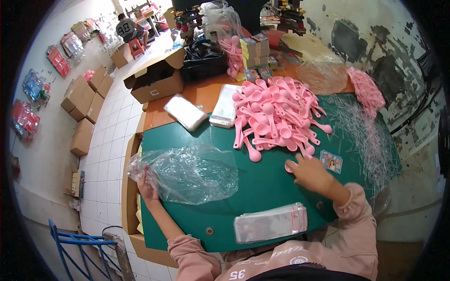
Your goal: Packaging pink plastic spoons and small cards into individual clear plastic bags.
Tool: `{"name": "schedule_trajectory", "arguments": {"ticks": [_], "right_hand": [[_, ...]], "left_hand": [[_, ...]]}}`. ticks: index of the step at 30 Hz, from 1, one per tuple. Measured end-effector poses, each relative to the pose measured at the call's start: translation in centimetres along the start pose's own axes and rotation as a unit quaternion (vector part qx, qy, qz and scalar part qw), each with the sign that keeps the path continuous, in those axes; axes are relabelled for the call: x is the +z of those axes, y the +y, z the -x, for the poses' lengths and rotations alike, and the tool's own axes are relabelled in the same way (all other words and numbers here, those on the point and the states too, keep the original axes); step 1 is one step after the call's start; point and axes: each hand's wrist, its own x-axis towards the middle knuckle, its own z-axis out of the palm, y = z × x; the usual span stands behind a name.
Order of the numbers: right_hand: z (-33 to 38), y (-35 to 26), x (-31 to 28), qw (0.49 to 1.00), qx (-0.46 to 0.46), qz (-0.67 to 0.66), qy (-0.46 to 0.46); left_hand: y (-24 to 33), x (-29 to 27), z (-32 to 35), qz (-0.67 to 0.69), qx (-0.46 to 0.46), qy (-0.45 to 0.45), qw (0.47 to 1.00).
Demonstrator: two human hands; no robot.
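Note:
A large clear plastic bag [199, 175] lies crumpled over the left side of the green table. My left hand [148, 187] is closed on its left edge, with the fingers partly behind the film. At the front of a heap of pink measuring spoons [269, 110], my right hand [311, 174] has its fingers closed on one pink measuring spoon [289, 166], mostly covered by the hand. Small printed cards [331, 161] lie just right of that hand. Nearer my body rests a stack of clear flat plastic sleeves [269, 224].
Two more stacks of clear sleeves [185, 112] sit behind the bag, by an open cardboard box [157, 77]. Banded card stacks [255, 49] stand at the back. Loose clear plastic strands [370, 136] cover the right edge. A seated person [129, 30] is far off.

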Motion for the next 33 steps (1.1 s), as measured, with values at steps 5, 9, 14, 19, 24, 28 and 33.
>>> {"name": "schedule_trajectory", "arguments": {"ticks": [5, 9, 14, 19, 24, 28, 33], "right_hand": [[-0.6, 0.3, 2.1, 0.999, -0.023, -0.022, 0.038], [-7.4, -0.4, -8.1, 0.968, -0.024, -0.234, -0.083], [-23.7, 9.2, -18.4, 0.808, -0.071, -0.085, 0.578], [-35.8, 10.6, -26.1, 0.659, -0.136, -0.182, 0.717], [-42.3, 14.7, -24.1, 0.856, 0.093, -0.127, 0.492], [-39.7, 15.7, -23.0, 0.842, 0.040, -0.107, 0.528], [-28.4, 10.1, -18.9, 0.874, -0.102, -0.210, 0.426]], "left_hand": [[0.3, 1.9, 0.8, -0.063, 0.019, 0.037, 0.997], [1.3, 1.2, 1.1, -0.123, 0.015, 0.066, 0.990], [0.9, 2.9, 1.1, -0.203, 0.000, 0.024, 0.979], [1.1, 2.0, 1.9, -0.245, 0.001, 0.042, 0.969], [0.5, 2.7, 1.9, -0.219, 0.002, 0.030, 0.975], [0.8, 2.9, 1.8, -0.243, -0.002, 0.011, 0.970], [1.5, 4.3, 2.6, -0.164, 0.012, 0.069, 0.984]]}}
